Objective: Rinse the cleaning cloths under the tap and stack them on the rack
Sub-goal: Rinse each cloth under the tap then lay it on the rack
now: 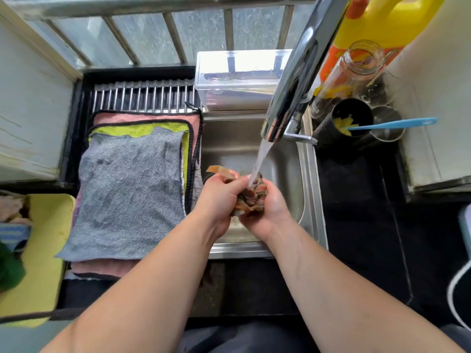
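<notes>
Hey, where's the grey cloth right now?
In the head view the grey cloth lies spread on top of the stack on the rack, left of the sink, covering a yellow-green cloth and a pink cloth.

no text, label, brand or number can be read on anything here.

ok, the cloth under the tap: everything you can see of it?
The cloth is a wet, bunched wad of orange-brown patterned fabric, too crumpled to tell its shape. It is held over the sink between both hands: left hand on its left side, right hand cupping it from the right. One corner pokes out up-left past the left hand. The water stream from the tap lands on its top.
</notes>
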